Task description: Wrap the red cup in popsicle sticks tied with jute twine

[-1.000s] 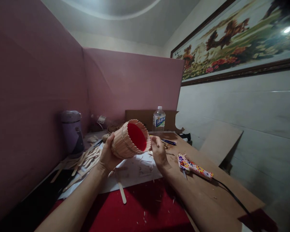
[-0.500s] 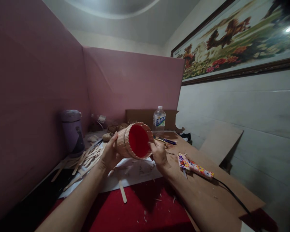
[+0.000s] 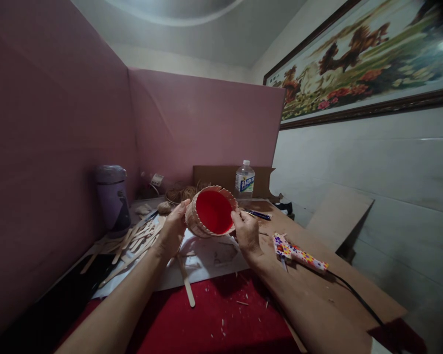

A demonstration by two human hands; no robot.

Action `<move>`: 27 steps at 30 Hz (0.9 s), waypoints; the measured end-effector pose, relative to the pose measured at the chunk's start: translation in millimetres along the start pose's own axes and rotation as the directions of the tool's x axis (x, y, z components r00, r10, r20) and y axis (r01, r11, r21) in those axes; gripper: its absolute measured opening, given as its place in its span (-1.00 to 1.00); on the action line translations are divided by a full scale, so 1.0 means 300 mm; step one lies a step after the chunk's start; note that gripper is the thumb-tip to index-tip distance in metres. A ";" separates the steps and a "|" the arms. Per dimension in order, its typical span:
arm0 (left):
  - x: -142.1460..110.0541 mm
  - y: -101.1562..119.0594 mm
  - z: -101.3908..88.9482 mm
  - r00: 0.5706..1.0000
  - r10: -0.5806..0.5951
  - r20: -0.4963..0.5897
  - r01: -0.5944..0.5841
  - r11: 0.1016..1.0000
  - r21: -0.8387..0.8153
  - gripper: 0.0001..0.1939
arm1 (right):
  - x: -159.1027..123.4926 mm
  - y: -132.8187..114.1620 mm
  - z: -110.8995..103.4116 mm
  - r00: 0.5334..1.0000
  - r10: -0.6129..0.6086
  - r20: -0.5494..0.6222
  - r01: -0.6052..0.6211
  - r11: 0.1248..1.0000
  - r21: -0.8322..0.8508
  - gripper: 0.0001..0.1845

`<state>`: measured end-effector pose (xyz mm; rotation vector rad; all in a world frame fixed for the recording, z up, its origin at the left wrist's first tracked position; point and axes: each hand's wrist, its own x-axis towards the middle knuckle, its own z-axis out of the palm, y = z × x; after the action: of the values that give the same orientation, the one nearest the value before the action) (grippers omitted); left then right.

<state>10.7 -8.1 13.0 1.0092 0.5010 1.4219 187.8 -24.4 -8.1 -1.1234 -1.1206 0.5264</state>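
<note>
Between both hands I hold a round bucket [image 3: 214, 212] covered outside with wooden craft sticks, its red inside tilted toward me. My left hand [image 3: 174, 227] grips its left wall, fingers partly hidden behind it. At the right rim, my right hand [image 3: 246, 231] is closed with thumb and fingers on the edge. Below the bucket lies white paper [image 3: 214, 263], and a single craft stick [image 3: 187, 282] extends from it onto the red cloth [image 3: 206, 322].
Loose craft sticks [image 3: 142, 236] lie left, near a purple flask [image 3: 113, 199]. Behind are twine [image 3: 188, 192] and a plastic bottle [image 3: 245, 181]. A flower-patterned glue gun [image 3: 299, 254] with a black cord rests on the right board [image 3: 349, 297], with a dark blue pen [image 3: 259, 215] farther back.
The bucket has turned so that its opening faces me more, and its outer wall shows less. Both hands have moved slightly right with it.
</note>
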 end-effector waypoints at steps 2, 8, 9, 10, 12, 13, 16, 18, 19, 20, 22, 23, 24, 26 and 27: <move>0.005 -0.011 -0.002 0.996 0.035 0.078 -0.037 0.999 0.024 -0.67 | -0.001 0.000 0.001 1.000 0.005 0.002 -0.005 1.000 0.008 -0.62; 0.027 -0.050 -0.036 0.989 0.071 0.128 -0.082 0.993 0.087 -0.56 | -0.005 -0.010 0.000 0.999 0.034 0.028 -0.036 0.996 0.079 -0.49; 0.032 -0.057 -0.045 0.992 0.071 0.108 -0.083 0.990 0.118 -0.57 | -0.005 -0.011 0.000 0.998 0.045 0.037 -0.048 0.994 0.094 -0.47; 0.037 -0.064 -0.055 0.994 0.074 0.079 -0.085 0.984 0.159 -0.58 | -0.004 -0.011 0.000 0.997 0.058 0.049 -0.063 0.992 0.108 -0.44; 0.047 -0.078 -0.075 0.996 0.090 0.014 -0.091 0.972 0.219 -0.62 | -0.002 -0.009 0.001 0.993 0.088 0.080 -0.098 0.986 0.134 -0.38; 0.052 -0.084 -0.084 0.995 0.097 -0.010 -0.092 0.968 0.235 -0.63 | 0.000 -0.007 0.002 0.990 0.104 0.096 -0.117 0.983 0.143 -0.36; 0.064 -0.098 -0.104 0.995 0.091 -0.042 -0.078 0.967 0.244 -0.63 | 0.005 0.009 0.006 0.983 0.140 0.122 -0.158 0.976 0.150 -0.34; 0.069 -0.101 -0.111 0.995 0.081 -0.060 -0.064 0.968 0.242 -0.64 | 0.010 0.027 0.008 0.982 0.147 0.120 -0.163 0.977 0.138 -0.35; 0.071 -0.102 -0.113 0.995 0.076 -0.072 -0.056 0.969 0.241 -0.65 | 0.014 0.038 0.009 0.983 0.144 0.116 -0.159 0.979 0.125 -0.37; 0.071 -0.101 -0.114 0.994 0.069 -0.087 -0.046 0.969 0.242 -0.66 | 0.018 0.050 0.009 0.984 0.138 0.110 -0.150 0.983 0.109 -0.39; 0.070 -0.097 -0.116 0.991 0.053 -0.121 -0.021 0.969 0.248 -0.69 | 0.029 0.075 0.009 0.989 0.117 0.096 -0.124 0.990 0.071 -0.44; 0.069 -0.094 -0.116 0.989 0.044 -0.138 -0.008 0.968 0.251 -0.70 | 0.035 0.087 0.009 0.991 0.102 0.088 -0.107 0.993 0.052 -0.48; 0.067 -0.091 -0.116 0.988 0.039 -0.153 0.001 0.967 0.255 -0.71 | 0.041 0.098 0.010 0.993 0.086 0.081 -0.089 0.995 0.033 -0.52; 0.063 -0.085 -0.115 0.984 0.037 -0.175 0.011 0.965 0.262 -0.73 | 0.049 0.116 0.013 0.995 0.054 0.079 -0.054 0.999 0.001 -0.59; 0.061 -0.083 -0.114 0.982 0.038 -0.184 0.012 0.964 0.265 -0.73 | 0.052 0.123 0.016 0.996 0.039 0.084 -0.038 0.999 -0.011 -0.62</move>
<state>-0.2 22.1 -20.0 1.0962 0.8430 1.4961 196.4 4.8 -34.5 -1.1418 -1.1770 0.6033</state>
